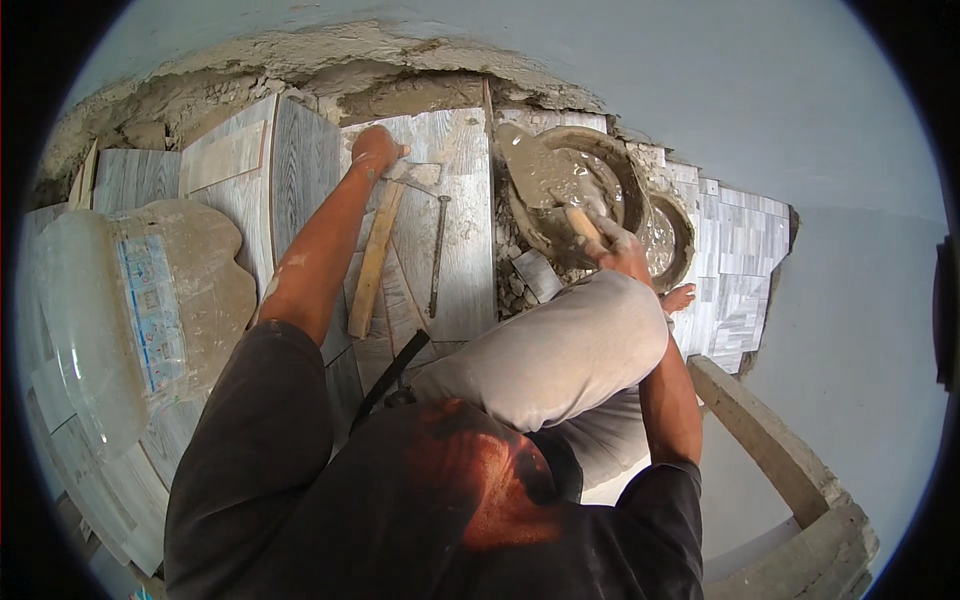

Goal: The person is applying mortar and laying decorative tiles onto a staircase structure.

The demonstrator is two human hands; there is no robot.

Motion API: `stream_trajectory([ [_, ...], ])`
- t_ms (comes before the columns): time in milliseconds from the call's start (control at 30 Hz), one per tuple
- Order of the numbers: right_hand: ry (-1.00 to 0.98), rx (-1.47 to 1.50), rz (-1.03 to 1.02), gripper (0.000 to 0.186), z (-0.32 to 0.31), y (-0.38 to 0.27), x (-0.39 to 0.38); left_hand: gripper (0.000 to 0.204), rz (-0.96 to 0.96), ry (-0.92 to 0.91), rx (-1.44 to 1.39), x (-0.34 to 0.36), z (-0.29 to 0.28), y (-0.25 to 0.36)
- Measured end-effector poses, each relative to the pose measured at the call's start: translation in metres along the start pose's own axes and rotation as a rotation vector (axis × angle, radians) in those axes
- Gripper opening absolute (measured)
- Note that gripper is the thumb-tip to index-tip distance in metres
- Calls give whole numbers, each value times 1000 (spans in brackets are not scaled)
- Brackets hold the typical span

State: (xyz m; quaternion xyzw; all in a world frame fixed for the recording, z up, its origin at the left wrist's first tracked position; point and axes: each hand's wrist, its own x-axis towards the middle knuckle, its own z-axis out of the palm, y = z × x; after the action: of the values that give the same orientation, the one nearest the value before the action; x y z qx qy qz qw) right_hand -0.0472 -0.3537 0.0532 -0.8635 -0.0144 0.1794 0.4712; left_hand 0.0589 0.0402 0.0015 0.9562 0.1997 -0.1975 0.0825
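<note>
Nearest to the cam is the dark shirt of the person, w/ the pale trouser knee bent beyond it; the R hand has its fingers closed round the wooden handle of a trowel, at the near side of a round basin; the blade seems covered w/ wet cement, so its outline is hard to tell; a smaller bucket, also w/ grey mix, stands just beside, on the R. The L hand is curled over the far part of a pale floor tile; I cannot tell if it grips sth or only leans; near it are a flat metal blade, a wooden stick and a metal rod. Possible trouble, in my judgement: wet mix could drop on the tile or knee, b/c a loaded blade may tip; the tile could shift or crack, b/c of too much weight from L arm; the rod could roll, if sth knocks it.
</note>
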Motion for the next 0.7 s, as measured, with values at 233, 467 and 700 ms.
stream_trajectory([
  [233, -55, -78, -29, 44, 12, 10, -2, 58, 3, 8, 27, 5, 2, -5],
  [467, -47, -149, -195, 42, 21, 33, -9, 57, 6, 5, 27, 3, -2, 2],
  [700, -216, -206, -151, 42, 2, 39, -61, 59, -16, -18, 38, 5, -2, -2],
])
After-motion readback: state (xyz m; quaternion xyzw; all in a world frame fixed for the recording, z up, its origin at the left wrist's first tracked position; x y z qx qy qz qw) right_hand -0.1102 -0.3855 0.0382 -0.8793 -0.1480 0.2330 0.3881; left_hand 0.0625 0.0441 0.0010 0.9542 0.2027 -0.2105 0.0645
